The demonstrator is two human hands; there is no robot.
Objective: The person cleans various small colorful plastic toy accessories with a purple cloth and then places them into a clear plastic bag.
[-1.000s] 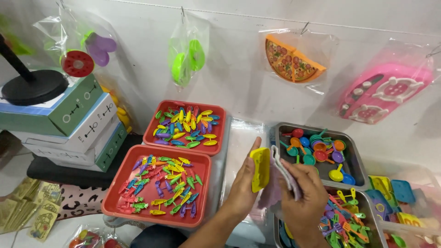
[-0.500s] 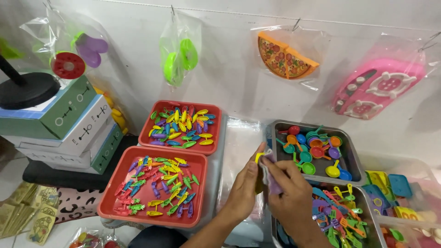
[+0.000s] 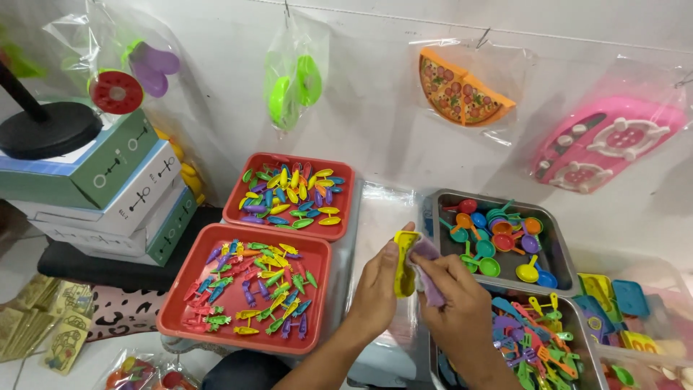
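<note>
My left hand point(image 3: 377, 290) grips a small yellow plastic toy piece point(image 3: 403, 266) upright between thumb and fingers. My right hand point(image 3: 456, 303) holds a flat lilac toy piece point(image 3: 429, 274) pressed against the yellow one. Both hands meet over a clear plastic bag point(image 3: 379, 217) lying between the red trays and the metal trays. What shape the two pieces have is partly hidden by my fingers.
Two red trays point(image 3: 180, 310) point(image 3: 238, 198) of small coloured toy fish and vegetables lie at the left. Two grey metal trays point(image 3: 559, 249) point(image 3: 581, 325) hold toy pans and utensils at the right. Stacked boxes point(image 3: 123, 195) stand far left. Bagged toys point(image 3: 462, 87) hang on the wall.
My hands have come together and moved slightly up and left. The yellow piece and the lilac piece, held apart before, are now pressed against each other.
</note>
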